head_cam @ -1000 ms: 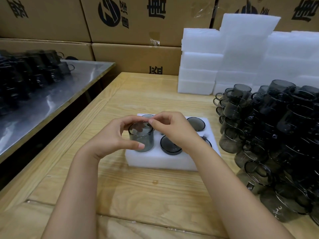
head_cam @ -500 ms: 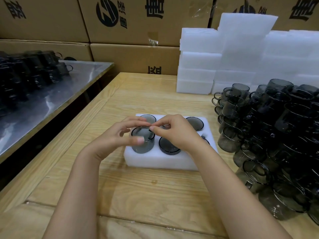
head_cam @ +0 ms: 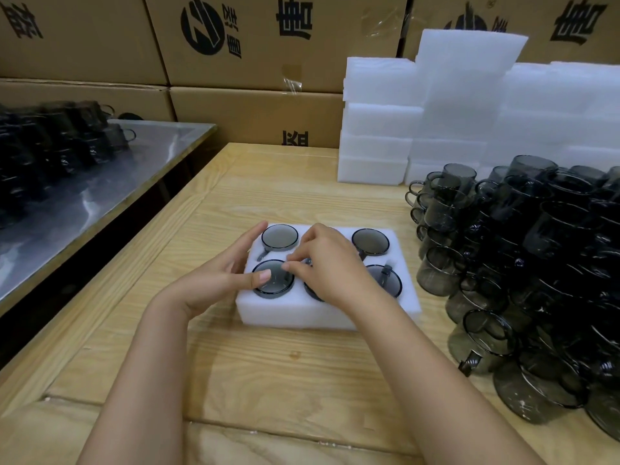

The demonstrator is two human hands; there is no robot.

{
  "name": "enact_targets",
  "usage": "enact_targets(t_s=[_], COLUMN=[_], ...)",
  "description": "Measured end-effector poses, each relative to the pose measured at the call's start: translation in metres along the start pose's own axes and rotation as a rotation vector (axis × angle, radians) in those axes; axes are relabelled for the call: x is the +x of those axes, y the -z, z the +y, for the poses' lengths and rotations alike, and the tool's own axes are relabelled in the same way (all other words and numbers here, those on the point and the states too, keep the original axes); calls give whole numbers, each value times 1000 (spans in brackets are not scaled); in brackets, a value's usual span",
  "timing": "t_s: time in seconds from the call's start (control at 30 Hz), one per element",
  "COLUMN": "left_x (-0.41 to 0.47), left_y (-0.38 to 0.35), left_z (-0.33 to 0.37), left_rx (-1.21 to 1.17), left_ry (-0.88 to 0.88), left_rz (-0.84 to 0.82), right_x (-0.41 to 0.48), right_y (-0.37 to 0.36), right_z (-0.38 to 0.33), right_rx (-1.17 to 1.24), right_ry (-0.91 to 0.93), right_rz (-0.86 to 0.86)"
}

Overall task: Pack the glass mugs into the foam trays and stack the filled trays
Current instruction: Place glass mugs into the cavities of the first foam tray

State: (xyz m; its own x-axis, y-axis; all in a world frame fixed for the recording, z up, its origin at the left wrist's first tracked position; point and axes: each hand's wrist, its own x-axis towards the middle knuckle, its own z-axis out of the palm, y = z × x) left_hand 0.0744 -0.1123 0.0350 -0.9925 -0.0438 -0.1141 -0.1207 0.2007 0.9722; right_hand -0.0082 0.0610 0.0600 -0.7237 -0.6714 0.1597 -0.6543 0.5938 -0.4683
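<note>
Thumb of left hand (head_cam: 214, 283), fingers straight, presses smoked glass mug (head_cam: 276, 287) into foam tray (head_cam: 295, 313); right hand (head_cam: 335, 266) fingers pinch rim, steadying.

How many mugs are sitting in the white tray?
5: back left, back right, front left, front right, front middle under the right hand. A sixth may hide beneath it.
</note>
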Motion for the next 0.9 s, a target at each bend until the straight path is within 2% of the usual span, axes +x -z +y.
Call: enact_targets(t_s=[0.1, 0.2, 0.3, 0.4, 0.47, 0.57, 0.6, 0.67, 0.73, 0.83, 0.9], left_x=[9, 16, 16, 14, 14, 11, 9, 5, -2, -6, -1], left_y=[-12, -22, -20, -18, -20, -42, -55, -89, -124, -156, -157], left_z=[-2, -3, -4, 0, 5, 23, 31, 41, 38, 17, 7], left_rx=[-21, 57, 85, 135, 302, 524, 576, 716, 879, 1253, 1381], left_ry=[-5, -72, -76, -91, -118, -272, -335, -440, -479, -398, -445], left_rz=[137, 199, 218, 298, 411, 624, 647, 592, 500, 396, 419], right_x=[-21, -39, -44, -49, -54, -60, -60, -58, -56, -59, -60], right_y=[-8, -14, -15, -4, 5, 8, 7, 9, 11, 11, 9], right_z=[0, 2, 7, 20, 35, 48, 50, 51, 54, 54, 51], right_rx=[-255, -354, -337, -224, -233, -277, -272, -202, -10, 497, 544], right_ry=[32, -6, 33, -2, -82, -118, -107, -81, -81, -210, -228], right_rz=[116, 44, -64, -5, 64, 19, 8, 13, 103, 494, 692])
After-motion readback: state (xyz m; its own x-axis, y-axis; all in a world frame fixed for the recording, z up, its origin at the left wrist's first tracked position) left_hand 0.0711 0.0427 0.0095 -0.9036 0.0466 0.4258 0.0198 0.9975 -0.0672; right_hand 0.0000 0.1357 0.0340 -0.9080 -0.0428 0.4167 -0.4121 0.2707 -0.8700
